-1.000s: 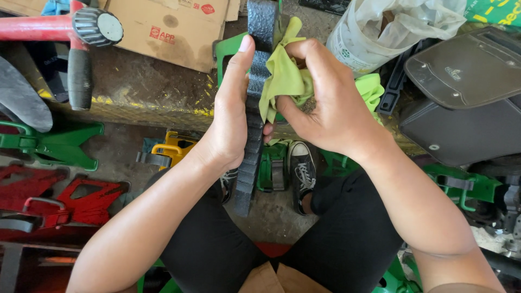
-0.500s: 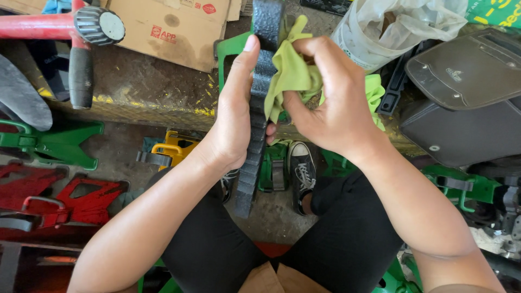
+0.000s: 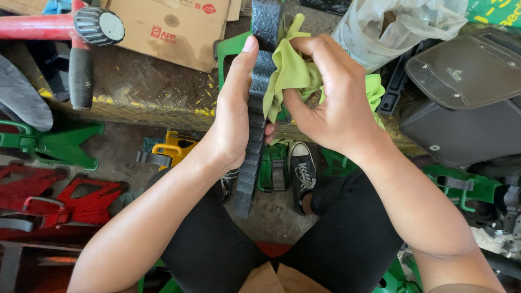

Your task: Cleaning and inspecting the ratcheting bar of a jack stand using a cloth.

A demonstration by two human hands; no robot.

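My left hand (image 3: 234, 116) grips a long black ribbed strip (image 3: 255, 125), held upright; its top end runs past the frame's upper edge and its lower end hangs between my knees. My right hand (image 3: 331, 97) is closed on a bunched lime-green cloth (image 3: 290, 73) and presses it against the strip's right side, near the top. Part of the cloth sticks out behind my right wrist. I sit with black-clad legs and a black sneaker (image 3: 302, 171) on the dirty floor below.
A cardboard box (image 3: 168, 30) and a red tool with a black handle (image 3: 81, 65) lie at the upper left. Green (image 3: 54, 144) and red stands (image 3: 81, 198) sit left, a yellow one (image 3: 173, 149) by my knee. A plastic bag (image 3: 391, 27) and dark cases (image 3: 467, 97) are on the right.
My right hand with the cloth has slid slightly up along the strip. The left hand keeps its grip, with its fingers a little higher.
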